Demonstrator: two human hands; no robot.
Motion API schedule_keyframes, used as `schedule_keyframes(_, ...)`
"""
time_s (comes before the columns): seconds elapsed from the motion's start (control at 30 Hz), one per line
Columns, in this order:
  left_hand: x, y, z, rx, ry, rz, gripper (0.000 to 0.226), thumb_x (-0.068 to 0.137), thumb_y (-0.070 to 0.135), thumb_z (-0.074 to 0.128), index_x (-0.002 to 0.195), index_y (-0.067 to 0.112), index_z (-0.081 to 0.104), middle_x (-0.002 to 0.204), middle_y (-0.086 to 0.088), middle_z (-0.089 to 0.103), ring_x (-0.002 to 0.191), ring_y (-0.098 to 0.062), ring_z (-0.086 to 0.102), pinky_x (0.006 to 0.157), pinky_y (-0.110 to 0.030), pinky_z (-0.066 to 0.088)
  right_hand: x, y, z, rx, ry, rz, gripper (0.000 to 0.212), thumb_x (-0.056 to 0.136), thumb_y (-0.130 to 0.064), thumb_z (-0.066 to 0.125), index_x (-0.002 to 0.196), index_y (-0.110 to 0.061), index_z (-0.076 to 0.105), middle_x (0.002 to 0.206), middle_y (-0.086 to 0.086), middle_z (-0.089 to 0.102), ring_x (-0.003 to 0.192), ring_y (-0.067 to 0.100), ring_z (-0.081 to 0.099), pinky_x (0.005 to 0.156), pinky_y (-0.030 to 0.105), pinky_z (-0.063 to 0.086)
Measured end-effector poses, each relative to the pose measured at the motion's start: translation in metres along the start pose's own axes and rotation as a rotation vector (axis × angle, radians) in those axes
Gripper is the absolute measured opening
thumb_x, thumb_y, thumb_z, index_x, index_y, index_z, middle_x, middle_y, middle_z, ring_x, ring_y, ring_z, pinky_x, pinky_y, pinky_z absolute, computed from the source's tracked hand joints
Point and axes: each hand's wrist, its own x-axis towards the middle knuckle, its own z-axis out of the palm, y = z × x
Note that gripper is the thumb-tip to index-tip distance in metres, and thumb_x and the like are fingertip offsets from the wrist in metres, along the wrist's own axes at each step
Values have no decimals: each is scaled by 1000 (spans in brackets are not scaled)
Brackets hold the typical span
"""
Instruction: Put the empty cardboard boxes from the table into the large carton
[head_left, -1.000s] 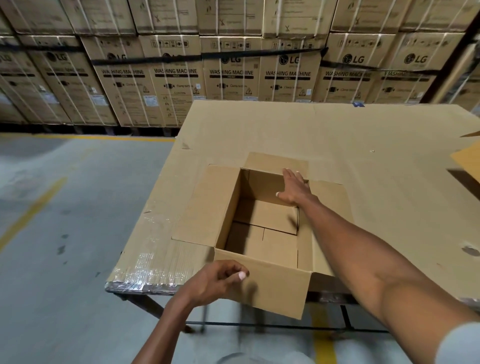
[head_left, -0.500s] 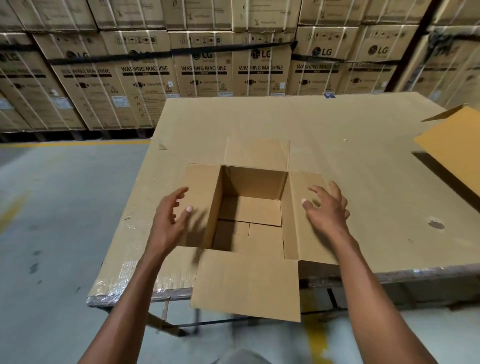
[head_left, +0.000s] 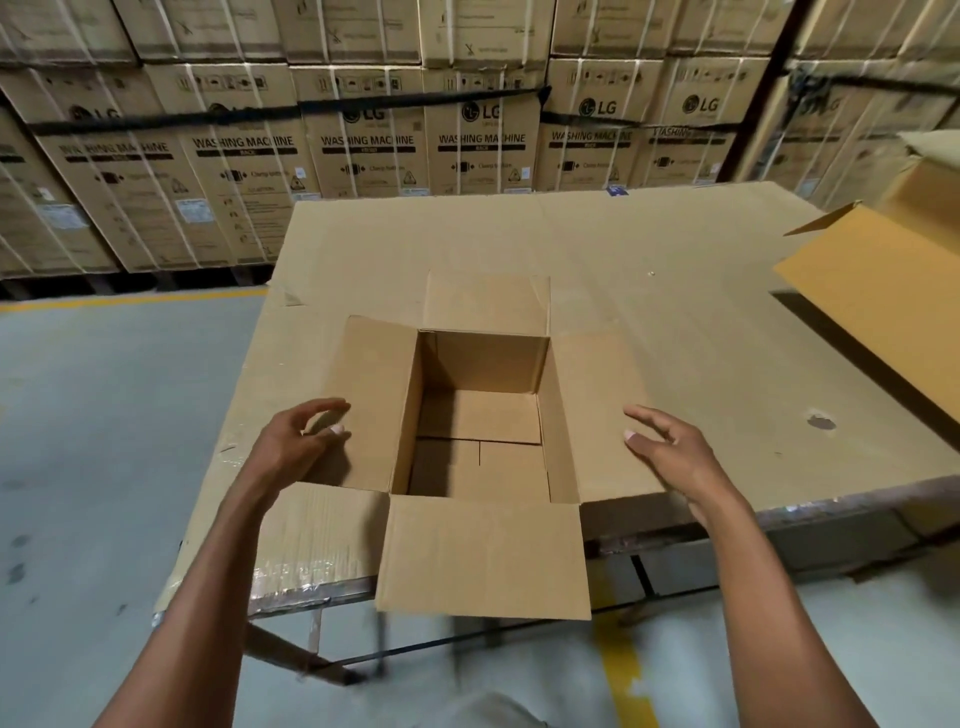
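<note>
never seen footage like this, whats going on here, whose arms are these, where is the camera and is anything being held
There is no machine here: the arms are a person's, filmed by a wide-angle camera worn on their head, looking forward and down. That is the only view. In front of them stands a table covered in cardboard sheet, and on it an open, empty cardboard box with its four flaps folded outward; the near flap hangs over the table edge. The left hand hovers at the left flap and the right hand at the right flap, fingers relaxed. Neither holds anything. At the right edge is part of a bigger carton. Behind are stacked washing machine cartons.
</note>
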Motion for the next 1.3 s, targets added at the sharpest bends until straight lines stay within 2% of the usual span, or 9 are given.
schedule_keyframes(0.07, -1, 15, -6, -20, -66, 44, 34, 95, 14, 70, 126, 29, 71, 131, 7, 67, 121, -16, 63, 103, -39, 52, -4, -12, 1, -33, -28, -26, 39, 96, -24, 68, 131, -40, 65, 150, -9, 52, 142, 13, 41, 116, 34, 33)
schedule_keyframes(0.23, -2, 53, 9, 122, -161, 94, 47, 100, 5, 55, 144, 20, 58, 147, -7, 56, 137, -23, 50, 113, -42, 44, -16, -41, 29, -206, 13, -96, 50, 102, -15, 56, 146, -36, 52, 155, -11, 45, 146, 16, 38, 119, 34, 29)
schedule_keyframes(0.33, -4, 65, 23, 183, -160, 84, 65, 94, -4, 48, 154, 18, 44, 155, -10, 48, 135, -25, 53, 108, -37, 49, -26, -53, 47, -335, 67, -112, 57, 102, -7, 51, 153, -30, 42, 157, -9, 43, 143, 18, 44, 109, 25, 33)
schedule_keyframes(0.47, -15, 74, 34, 187, -130, 119, 68, 95, -5, 46, 157, 19, 38, 158, -11, 44, 111, -16, 60, 89, -26, 50, -40, -59, 53, -414, 133, -104, 63, 100, -5, 48, 155, -33, 38, 156, -7, 45, 117, 22, 65, 96, 37, 57)
schedule_keyframes(0.67, -32, 92, 38, 157, -166, 183, 67, 97, -5, 46, 158, 22, 37, 158, -10, 44, 118, -11, 54, 96, -23, 44, -71, -43, 21, -376, 207, -75, 60, 102, -7, 49, 154, -35, 39, 158, -9, 41, 112, 20, 67, 93, 28, 54)
schedule_keyframes(0.83, -52, 119, 63, 154, -222, 234, 67, 98, -5, 45, 159, 21, 36, 157, -8, 45, 136, -24, 52, 99, -25, 44, -99, -26, -23, -309, 265, -48, 58, 102, -5, 52, 154, -30, 42, 157, -10, 41, 144, 17, 42, 107, 19, 28)
schedule_keyframes(1.0, -70, 169, 113, 127, -288, 328, 68, 96, -6, 45, 158, 21, 38, 155, -7, 49, 130, -23, 58, 104, -38, 51, -124, -6, -100, -234, 370, -38, 57, 101, -7, 54, 151, -32, 45, 157, -10, 42, 145, 15, 39, 116, 27, 29)
schedule_keyframes(1.1, -87, 206, 158, 94, -303, 355, 65, 97, -5, 46, 156, 23, 41, 150, -4, 52, 102, -12, 66, 82, -29, 56, -137, 7, -157, -242, 407, -41, 57, 101, -6, 54, 151, -31, 46, 157, -10, 42, 146, 15, 38, 112, 24, 27)
schedule_keyframes(1.3, -122, 280, 256, 75, -325, 411, 64, 97, -6, 48, 156, 19, 42, 153, -6, 50, 129, -24, 56, 95, -36, 53, -151, 27, -279, -272, 479, -50, 56, 100, -7, 56, 152, -28, 46, 156, -11, 44, 144, 15, 40, 108, 21, 27)
